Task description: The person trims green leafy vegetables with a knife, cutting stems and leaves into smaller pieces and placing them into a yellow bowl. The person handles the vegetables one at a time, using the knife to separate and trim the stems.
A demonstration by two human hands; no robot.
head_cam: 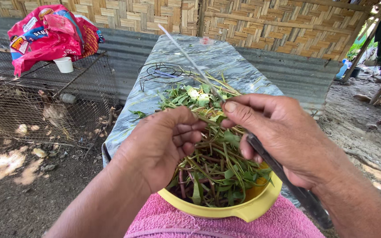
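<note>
1. The person's left hand (164,145) is curled almost closed over a round yellow plastic bowl (243,210), its thumb and fingertips pinching a thin green stem (203,119) that runs across to the other hand.
2. The right hand (274,132) is closed around the dark handle of a long narrow-bladed knife (190,59); the thumb presses down on the same stem, and the pale blade slants up and away over the table.
3. The stem sits between the two hands, just above the bowl, touching both.
4. The bowl is full of green leafy stalks with reddish lower stems (217,172), piled loosely and standing above the rim at the back.
5. The bowl rests on a pink towelling cloth (173,222) at the bottom of the view, close to the person.
6. Beyond it stretches a long table under a grey marbled plastic sheet (225,57); more green leaves (190,97) lie scattered on it just behind the hands.
7. Farther back on the table stands a round black wire trivet (164,72).
8. To the left is a wire mesh cage (45,105) with a crumpled pink and red plastic bag (49,35) and a small white cup (64,65) on top.
9. A woven bamboo wall (265,26) closes the back.
</note>
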